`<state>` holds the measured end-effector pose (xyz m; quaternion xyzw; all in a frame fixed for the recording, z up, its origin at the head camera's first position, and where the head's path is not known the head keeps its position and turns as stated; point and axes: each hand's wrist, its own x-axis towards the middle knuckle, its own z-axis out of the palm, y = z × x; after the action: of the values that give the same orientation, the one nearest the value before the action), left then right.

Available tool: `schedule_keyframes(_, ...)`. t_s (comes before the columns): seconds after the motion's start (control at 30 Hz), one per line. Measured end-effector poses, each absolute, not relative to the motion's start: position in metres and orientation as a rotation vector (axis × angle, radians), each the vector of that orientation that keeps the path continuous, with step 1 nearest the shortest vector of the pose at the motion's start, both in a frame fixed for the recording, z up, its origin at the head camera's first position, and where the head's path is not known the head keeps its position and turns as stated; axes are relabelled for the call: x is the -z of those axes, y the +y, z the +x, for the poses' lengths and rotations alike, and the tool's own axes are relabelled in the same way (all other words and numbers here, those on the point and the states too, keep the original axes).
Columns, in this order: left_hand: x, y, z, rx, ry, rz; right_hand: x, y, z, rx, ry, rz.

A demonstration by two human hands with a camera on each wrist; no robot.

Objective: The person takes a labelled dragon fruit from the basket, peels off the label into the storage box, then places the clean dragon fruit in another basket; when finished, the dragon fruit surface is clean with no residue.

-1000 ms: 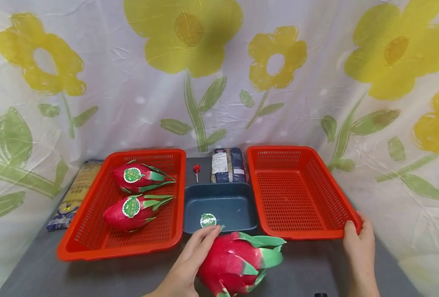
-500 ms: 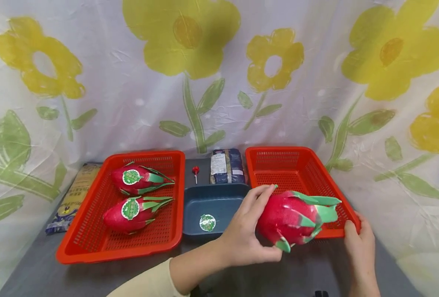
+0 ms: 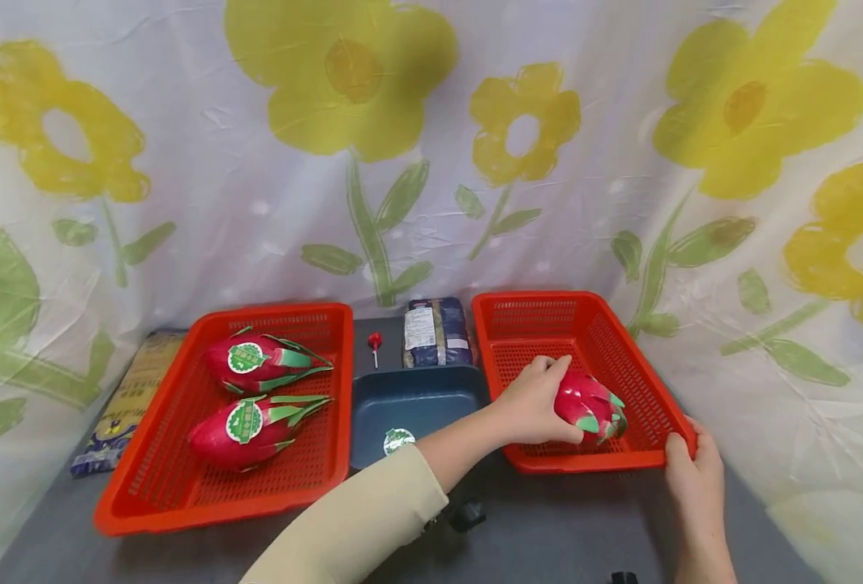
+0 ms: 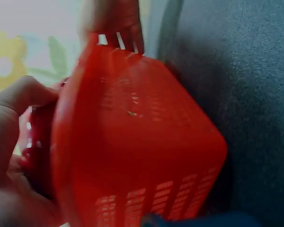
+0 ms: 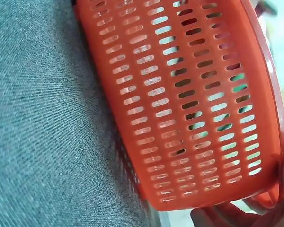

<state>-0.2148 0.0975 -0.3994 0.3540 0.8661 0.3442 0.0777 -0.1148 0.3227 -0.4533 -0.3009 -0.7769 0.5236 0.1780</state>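
In the head view my left hand (image 3: 541, 404) grips a pink dragon fruit (image 3: 589, 405) with green leaf tips, inside the front part of the right red basket (image 3: 573, 464). My right hand (image 3: 697, 487) pinches that basket's front right corner. The left wrist view shows my left hand (image 4: 9, 156) around the fruit (image 4: 39, 151), partly hidden behind the basket wall (image 4: 128, 137). Through the slots of the basket wall (image 5: 180, 104), the right wrist view gives glimpses of green and pink.
Two stickered dragon fruits (image 3: 240, 431) lie in the left red basket (image 3: 212, 519). Between the baskets are a dark blue tray (image 3: 420, 405), a red lollipop (image 3: 375, 341) and a blue-and-white bag (image 3: 439, 332). A yellow packet (image 3: 128, 401) lies at the far left.
My left hand has carried the dragon fruit from in front of the blue tray, up and rightward, then down into the right basket. My right hand still holds the basket corner.
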Motion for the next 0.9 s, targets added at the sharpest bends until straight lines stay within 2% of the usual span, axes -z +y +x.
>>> schedule_keyframes(0.23, 0.408, 0.12, -0.214, -0.709, 2.616, 1.019, 0.455, 0.322, -0.116, -1.512, -2.193, -0.862)
schedule_keyframes(0.47, 0.404, 0.115, -0.217, -0.098, 2.72, 1.05, 0.455, 0.325, -0.113, -1.515, -2.174, -0.866)
schedule_keyframes(0.9, 0.398, 0.093, -0.223, -0.271, 2.651, 1.097, 0.46, 0.322, -0.112, -1.534, -2.132, -0.827)
